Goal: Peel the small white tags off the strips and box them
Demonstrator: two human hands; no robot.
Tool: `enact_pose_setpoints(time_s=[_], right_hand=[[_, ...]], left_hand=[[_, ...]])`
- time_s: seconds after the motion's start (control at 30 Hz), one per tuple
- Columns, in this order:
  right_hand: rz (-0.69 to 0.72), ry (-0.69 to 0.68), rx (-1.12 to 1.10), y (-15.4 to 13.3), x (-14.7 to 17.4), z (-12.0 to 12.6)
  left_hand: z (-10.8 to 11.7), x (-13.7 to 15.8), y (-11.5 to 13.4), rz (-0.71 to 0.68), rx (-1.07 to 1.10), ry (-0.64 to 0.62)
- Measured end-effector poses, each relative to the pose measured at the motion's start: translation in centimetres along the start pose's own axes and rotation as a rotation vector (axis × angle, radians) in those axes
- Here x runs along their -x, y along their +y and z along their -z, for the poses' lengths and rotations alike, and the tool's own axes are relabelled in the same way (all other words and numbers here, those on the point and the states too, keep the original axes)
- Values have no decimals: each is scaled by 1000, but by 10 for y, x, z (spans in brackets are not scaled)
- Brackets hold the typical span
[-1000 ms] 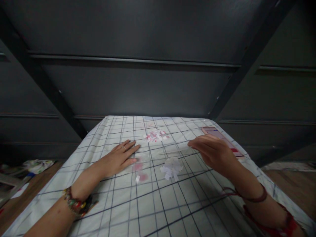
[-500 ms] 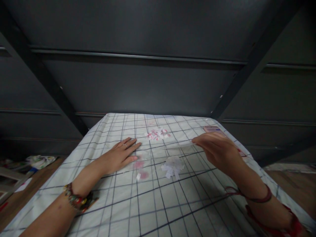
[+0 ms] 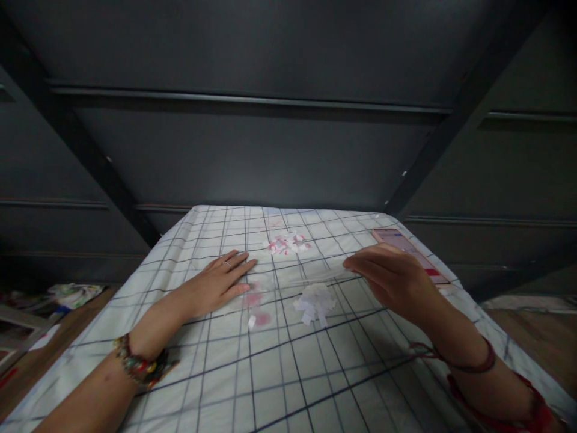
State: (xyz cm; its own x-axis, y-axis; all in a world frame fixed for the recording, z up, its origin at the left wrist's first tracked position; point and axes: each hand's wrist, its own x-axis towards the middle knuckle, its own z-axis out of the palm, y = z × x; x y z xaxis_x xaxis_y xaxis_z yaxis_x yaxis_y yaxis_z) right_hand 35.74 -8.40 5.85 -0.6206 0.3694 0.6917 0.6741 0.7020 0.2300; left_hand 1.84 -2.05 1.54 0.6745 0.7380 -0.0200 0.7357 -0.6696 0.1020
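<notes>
My left hand lies flat on the checked tablecloth, fingers spread, beside faint pink stains. One small white paper scrap rests on the lower stain. My right hand is raised a little over the cloth, fingertips pinched on the edge of a thin, see-through sheet. The sheet stretches leftward and its far edge is hard to make out. Just below it is a pile of white paper scraps. Farther back sits a pile of pink-and-white paper scraps.
A phone with a lit screen lies by the table's right edge, partly behind my right hand. Dark grey panels stand at the table's far side. A pale frame and cluttered items are on the floor at left.
My right hand has moved slightly left and down with the see-through sheet, which now slants lower toward the left. More of the phone shows. My left hand stays in place.
</notes>
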Motion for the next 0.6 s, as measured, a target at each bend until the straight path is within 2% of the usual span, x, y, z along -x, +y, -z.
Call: enact_pose_setpoints(time_s=[0.2,0.43,0.6], right_hand=[[24,-23,-34,-6,-4,-4],[38,75,18,-8,-9,-3],[30,13,15,-10,-9,-5]], left_hand=[[0,0,0,19,-7,-13],[-1,0,-1,19,-20,-19],[-2,-1,-2,5,-15,-11]])
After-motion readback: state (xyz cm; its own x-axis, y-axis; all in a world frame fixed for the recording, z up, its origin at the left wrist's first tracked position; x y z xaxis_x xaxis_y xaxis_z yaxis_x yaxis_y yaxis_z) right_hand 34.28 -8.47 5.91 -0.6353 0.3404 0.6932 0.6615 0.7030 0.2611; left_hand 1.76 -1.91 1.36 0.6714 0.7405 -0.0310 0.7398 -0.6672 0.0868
